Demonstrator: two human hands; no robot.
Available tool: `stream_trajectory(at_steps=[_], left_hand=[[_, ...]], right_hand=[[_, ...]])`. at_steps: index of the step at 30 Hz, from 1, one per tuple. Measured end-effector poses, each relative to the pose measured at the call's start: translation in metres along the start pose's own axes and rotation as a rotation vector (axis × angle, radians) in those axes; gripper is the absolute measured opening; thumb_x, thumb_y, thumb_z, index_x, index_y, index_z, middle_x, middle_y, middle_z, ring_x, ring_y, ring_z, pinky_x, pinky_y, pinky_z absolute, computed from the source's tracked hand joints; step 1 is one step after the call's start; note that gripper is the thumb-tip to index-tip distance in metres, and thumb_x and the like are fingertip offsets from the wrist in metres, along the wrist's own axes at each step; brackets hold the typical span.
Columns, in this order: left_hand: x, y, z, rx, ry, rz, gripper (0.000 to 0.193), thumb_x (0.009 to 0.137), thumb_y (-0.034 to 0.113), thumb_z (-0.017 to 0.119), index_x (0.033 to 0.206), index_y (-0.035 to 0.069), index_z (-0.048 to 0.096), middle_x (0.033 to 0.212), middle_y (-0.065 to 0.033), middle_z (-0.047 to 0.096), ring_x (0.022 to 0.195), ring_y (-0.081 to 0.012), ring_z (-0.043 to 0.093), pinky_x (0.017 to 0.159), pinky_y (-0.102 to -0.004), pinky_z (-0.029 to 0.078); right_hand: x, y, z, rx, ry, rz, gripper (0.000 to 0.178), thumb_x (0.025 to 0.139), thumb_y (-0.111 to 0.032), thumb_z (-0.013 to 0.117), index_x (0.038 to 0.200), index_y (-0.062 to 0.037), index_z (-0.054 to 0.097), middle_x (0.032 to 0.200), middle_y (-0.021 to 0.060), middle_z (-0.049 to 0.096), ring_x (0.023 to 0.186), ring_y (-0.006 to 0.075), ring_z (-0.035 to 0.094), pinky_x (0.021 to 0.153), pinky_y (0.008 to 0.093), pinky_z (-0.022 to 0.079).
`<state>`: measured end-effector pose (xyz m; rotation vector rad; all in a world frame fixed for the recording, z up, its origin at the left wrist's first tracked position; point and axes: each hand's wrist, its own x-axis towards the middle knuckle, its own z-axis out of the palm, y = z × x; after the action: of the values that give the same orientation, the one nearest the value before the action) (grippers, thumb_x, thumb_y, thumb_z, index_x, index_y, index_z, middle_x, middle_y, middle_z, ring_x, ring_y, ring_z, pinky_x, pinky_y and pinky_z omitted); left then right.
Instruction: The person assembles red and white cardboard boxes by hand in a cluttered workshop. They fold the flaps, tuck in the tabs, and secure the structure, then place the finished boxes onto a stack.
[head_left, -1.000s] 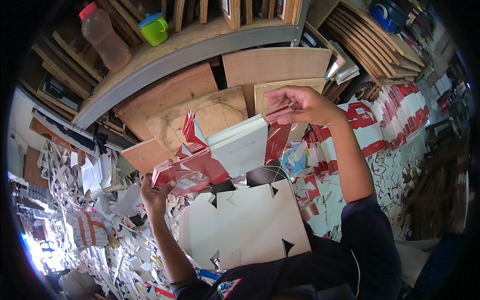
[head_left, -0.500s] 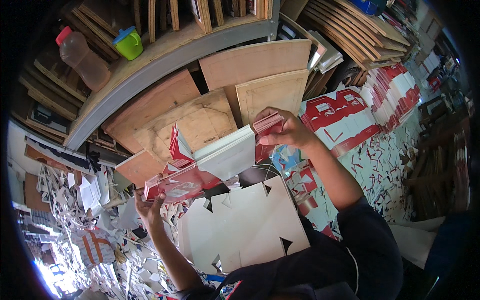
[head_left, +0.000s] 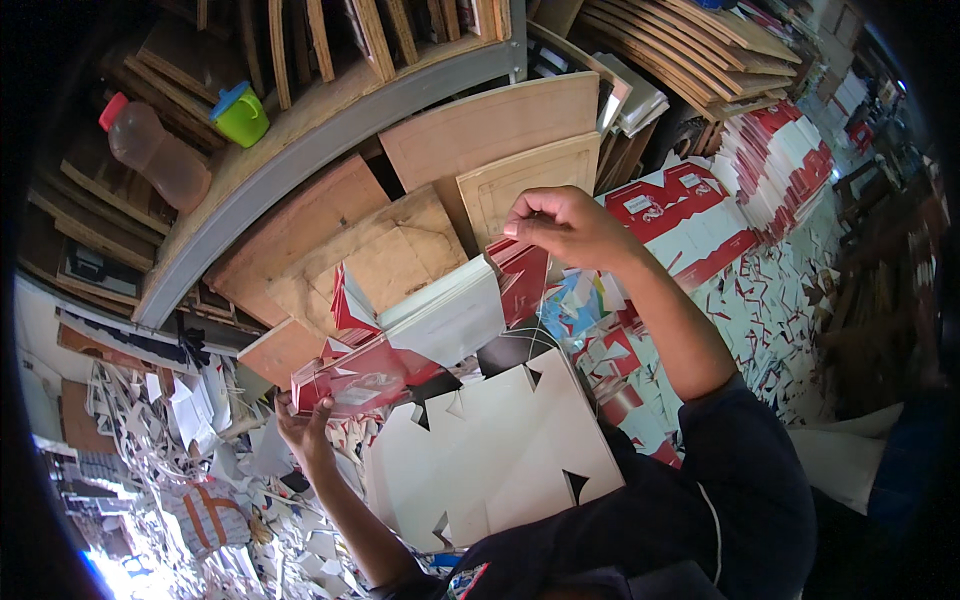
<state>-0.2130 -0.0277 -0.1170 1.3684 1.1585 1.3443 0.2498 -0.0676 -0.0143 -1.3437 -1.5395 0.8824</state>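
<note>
White sheet (head_left: 490, 450): notched, nearest the dark shirt (head_left: 640, 520), which hides part of its lower edge.
Left hand (head_left: 305, 432): closed on the left end of the card stack (head_left: 455, 320), thumb in front, the other fingers mostly hidden; forearm rising from the lower edge.
Card stack: red and white, just beyond the white sheet; what bears its lower edge is hard to make out.
Right hand (head_left: 572, 228): over the stack's right end, elbow bent outward, fingers curled in with little gap at the thumb; whether it grips card, I cannot tell.
Wooden boards (head_left: 490, 130): leaning behind, overlapping one another.
Shelf (head_left: 320, 100): bottle (head_left: 155, 155) and green cup (head_left: 241, 115); upper contents cut off.
</note>
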Motion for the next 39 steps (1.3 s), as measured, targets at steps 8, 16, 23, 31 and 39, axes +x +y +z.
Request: stream_trajectory(at_steps=[8, 16, 23, 31, 39], left_hand=[[0.001, 0.001, 0.001, 0.006, 0.018, -0.015, 0.044, 0.078, 0.003, 0.085, 0.111, 0.005, 0.056, 0.104, -0.0065, 0.068, 0.092, -0.016, 0.063, 0.088, -0.0303, 0.049], [0.005, -0.002, 0.003, 0.049, 0.041, -0.002, 0.047, 0.079, 0.007, 0.085, 0.115, 0.004, 0.055, 0.11, -0.0076, 0.065, 0.093, -0.0181, 0.063, 0.091, -0.0321, 0.048], [0.0, 0.001, 0.002, -0.008, 0.054, -0.024, 0.052, 0.077, 0.009, 0.087, 0.117, 0.003, 0.055, 0.108, -0.0072, 0.066, 0.095, -0.018, 0.062, 0.093, -0.0321, 0.047], [0.005, -0.009, -0.006, -0.077, -0.031, 0.007, 0.058, 0.077, 0.009, 0.086, 0.125, 0.002, 0.054, 0.117, -0.0103, 0.065, 0.102, -0.0199, 0.061, 0.096, -0.0341, 0.047], [0.0, -0.008, 0.003, -0.093, -0.064, 0.017, 0.061, 0.078, 0.009, 0.085, 0.131, 0.001, 0.055, 0.118, -0.0096, 0.066, 0.102, -0.0198, 0.062, 0.096, -0.0347, 0.048]], right_hand=[[-0.002, 0.008, 0.002, 0.137, 0.242, 0.075, 0.022, 0.104, -0.022, 0.06, 0.109, 0.0, 0.063, 0.092, 0.0063, 0.068, 0.085, 0.0116, 0.065, 0.076, 0.0282, 0.056], [-0.005, 0.037, 0.01, 0.344, 0.339, 0.075, 0.024, 0.105, -0.031, 0.059, 0.109, -0.0072, 0.061, 0.097, 0.0024, 0.059, 0.092, 0.012, 0.064, 0.078, 0.0315, 0.061], [-0.008, 0.086, -0.007, 0.645, 0.566, 0.166, 0.027, 0.101, -0.022, 0.061, 0.121, -0.0069, 0.054, 0.109, 0.0048, 0.057, 0.1, 0.0164, 0.064, 0.082, 0.0337, 0.058], [-0.03, 0.086, 0.009, 0.334, 0.526, -0.046, 0.094, 0.088, -0.027, 0.07, 0.16, -0.0023, 0.015, 0.163, 0.0223, 0.025, 0.15, 0.0334, 0.031, 0.114, 0.0496, 0.036], [-0.036, 0.105, 0.069, 0.371, 0.087, -0.057, 0.049, 0.093, -0.026, 0.076, 0.132, -0.005, 0.054, 0.112, 0.0041, 0.068, 0.095, 0.0108, 0.065, 0.074, 0.0264, 0.056]])
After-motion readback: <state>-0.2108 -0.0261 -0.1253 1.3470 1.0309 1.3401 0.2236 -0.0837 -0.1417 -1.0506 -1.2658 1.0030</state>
